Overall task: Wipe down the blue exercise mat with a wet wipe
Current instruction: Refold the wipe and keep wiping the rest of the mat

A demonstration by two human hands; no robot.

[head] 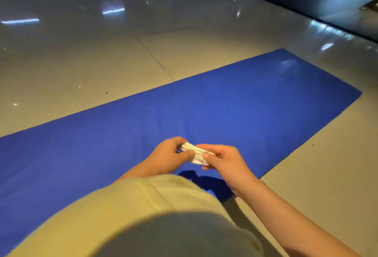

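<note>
Glossy tiled floor (86, 62), yellow garment (143, 211) in foreground

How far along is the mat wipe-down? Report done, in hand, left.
Done: the blue mat lies unrolled on the floor. In hand: the left hand and right hand pinch a bunched wet wipe above it. Left: seemingly all the wiping; no wiped streaks show.

Blue exercise mat (225, 109): smooth, mostly matt, faint sheen at the far end; foam or rubber, cannot tell which. White wet wipe (197, 154): soft, thin sheet, crumpled and creased, matt. Pale floor (81, 62): large hard tiles, highly glossy, mirror-like light reflections, thin dark joints. Pale yellow garment (143, 205): cloth, matt, one raised seam.
</note>
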